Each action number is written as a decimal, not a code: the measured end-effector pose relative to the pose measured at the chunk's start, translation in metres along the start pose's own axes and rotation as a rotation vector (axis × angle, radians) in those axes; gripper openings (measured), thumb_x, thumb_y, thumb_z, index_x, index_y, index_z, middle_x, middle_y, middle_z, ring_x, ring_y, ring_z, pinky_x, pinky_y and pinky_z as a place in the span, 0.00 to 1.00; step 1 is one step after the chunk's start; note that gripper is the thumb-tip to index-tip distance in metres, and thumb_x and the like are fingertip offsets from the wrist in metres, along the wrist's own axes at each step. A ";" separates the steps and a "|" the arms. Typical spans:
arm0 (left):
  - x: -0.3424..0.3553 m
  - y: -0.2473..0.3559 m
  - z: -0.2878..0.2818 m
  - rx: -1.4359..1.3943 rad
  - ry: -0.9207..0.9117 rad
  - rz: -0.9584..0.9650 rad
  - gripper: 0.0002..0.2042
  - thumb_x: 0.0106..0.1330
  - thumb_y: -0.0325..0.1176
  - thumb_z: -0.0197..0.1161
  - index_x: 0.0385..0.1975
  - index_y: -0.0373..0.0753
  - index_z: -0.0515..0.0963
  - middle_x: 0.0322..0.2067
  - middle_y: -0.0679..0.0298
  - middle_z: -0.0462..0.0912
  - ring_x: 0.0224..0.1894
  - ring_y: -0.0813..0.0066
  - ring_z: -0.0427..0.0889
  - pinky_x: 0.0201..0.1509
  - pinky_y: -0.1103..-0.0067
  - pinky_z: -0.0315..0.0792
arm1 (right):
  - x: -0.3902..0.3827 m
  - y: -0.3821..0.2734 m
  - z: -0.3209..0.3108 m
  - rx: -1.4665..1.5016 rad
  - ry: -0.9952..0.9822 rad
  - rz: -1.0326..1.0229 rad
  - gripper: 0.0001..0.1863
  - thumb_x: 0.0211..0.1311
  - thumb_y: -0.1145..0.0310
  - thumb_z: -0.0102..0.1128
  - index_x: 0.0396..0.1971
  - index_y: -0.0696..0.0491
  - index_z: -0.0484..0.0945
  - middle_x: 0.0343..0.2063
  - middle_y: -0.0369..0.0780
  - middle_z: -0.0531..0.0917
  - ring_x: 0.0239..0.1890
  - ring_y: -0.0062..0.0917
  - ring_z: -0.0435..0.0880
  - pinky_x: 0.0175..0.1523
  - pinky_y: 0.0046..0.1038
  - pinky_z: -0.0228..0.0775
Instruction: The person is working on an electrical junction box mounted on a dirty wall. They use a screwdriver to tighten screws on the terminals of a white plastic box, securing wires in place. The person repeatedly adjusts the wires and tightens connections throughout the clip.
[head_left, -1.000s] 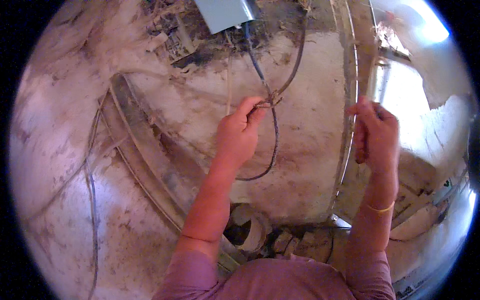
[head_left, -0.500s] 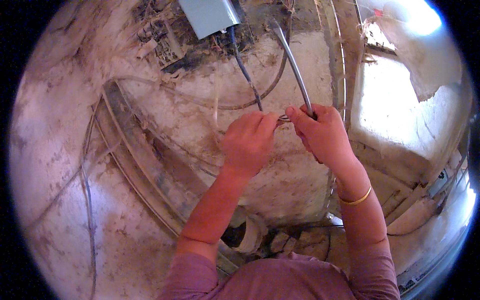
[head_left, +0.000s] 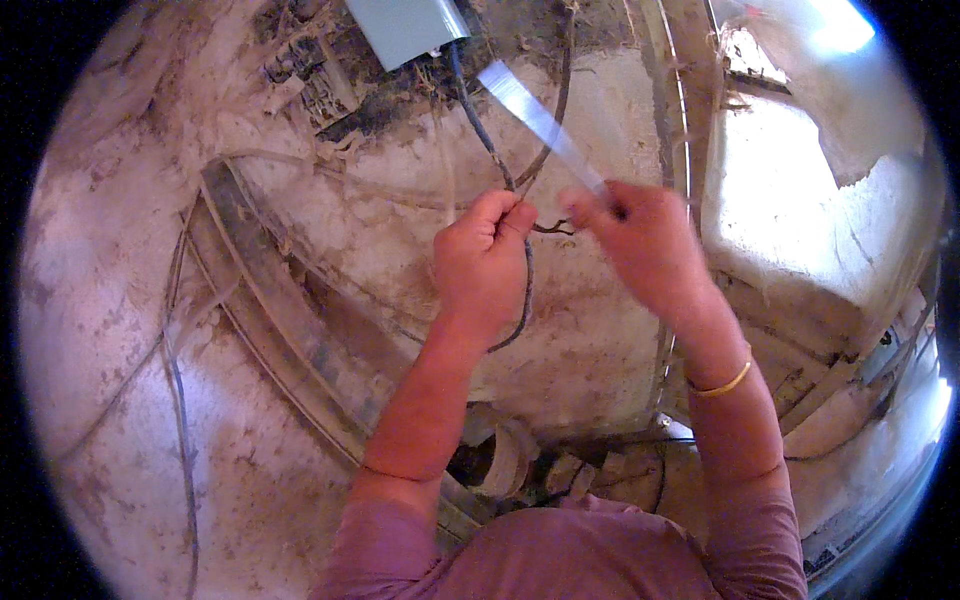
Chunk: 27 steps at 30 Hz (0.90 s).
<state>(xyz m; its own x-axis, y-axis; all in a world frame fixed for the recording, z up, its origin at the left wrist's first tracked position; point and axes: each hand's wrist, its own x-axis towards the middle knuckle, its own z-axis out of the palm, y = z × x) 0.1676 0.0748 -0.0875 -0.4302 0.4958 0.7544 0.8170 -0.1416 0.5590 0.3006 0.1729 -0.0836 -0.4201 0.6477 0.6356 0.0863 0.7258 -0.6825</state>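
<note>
My left hand (head_left: 483, 245) is closed round a black cable (head_left: 529, 285). One length of it hangs in a loop below the fingers, and a short dark wire end (head_left: 553, 229) sticks out to the right. My right hand (head_left: 645, 225) is closed on a long silver metal tool (head_left: 545, 125) that points up and left. Motion smears the tool, so I cannot tell whether it is a blade or a shaft; its grip is hidden in the palm. The right fingertips are close to the wire end; whether they touch it I cannot tell.
A grey metal box (head_left: 408, 30) is at the top, with a dark cable (head_left: 470, 110) running down from it. To its left lies a dusty old fitting (head_left: 328, 90). A long dirty trough-like strip (head_left: 275, 285) slants at left. Rubble (head_left: 570, 470) lies near my body.
My hands have drawn slightly apart. The silver tool has swung its tip leftward and blurred. The black cable's loop now shows below my left hand.
</note>
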 end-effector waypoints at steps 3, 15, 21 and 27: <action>-0.001 0.005 -0.004 -0.004 -0.027 -0.042 0.07 0.60 0.33 0.60 0.29 0.36 0.76 0.16 0.64 0.74 0.19 0.81 0.68 0.25 0.80 0.64 | -0.007 -0.013 0.012 -0.043 -0.091 -0.158 0.17 0.58 0.60 0.58 0.19 0.59 0.77 0.09 0.36 0.69 0.14 0.16 0.64 0.20 0.25 0.56; 0.003 -0.014 -0.012 -0.074 0.121 -0.013 0.08 0.61 0.34 0.59 0.29 0.36 0.76 0.15 0.74 0.69 0.18 0.87 0.65 0.21 0.86 0.59 | -0.026 0.007 -0.004 0.699 0.594 0.332 0.13 0.62 0.62 0.53 0.20 0.51 0.73 0.08 0.29 0.66 0.09 0.11 0.60 0.13 0.19 0.49; 0.010 -0.013 -0.046 -0.314 0.064 -0.198 0.08 0.62 0.36 0.58 0.27 0.39 0.74 0.17 0.74 0.70 0.19 0.88 0.64 0.20 0.87 0.57 | -0.016 -0.008 -0.007 0.616 0.299 0.173 0.11 0.58 0.66 0.58 0.41 0.51 0.79 0.12 0.28 0.68 0.12 0.11 0.62 0.16 0.17 0.52; 0.008 -0.022 -0.043 -0.368 0.061 -0.144 0.07 0.64 0.36 0.55 0.30 0.40 0.73 0.21 0.72 0.72 0.20 0.87 0.65 0.23 0.88 0.60 | -0.002 -0.035 0.060 0.470 -0.081 -0.043 0.07 0.54 0.72 0.61 0.32 0.56 0.80 0.14 0.30 0.72 0.18 0.11 0.68 0.23 0.15 0.59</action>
<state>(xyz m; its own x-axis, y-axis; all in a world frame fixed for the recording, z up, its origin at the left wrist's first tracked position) 0.1296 0.0454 -0.0793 -0.5614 0.4828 0.6721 0.5594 -0.3771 0.7382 0.2442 0.1322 -0.0824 -0.4847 0.5858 0.6495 -0.3426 0.5561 -0.7572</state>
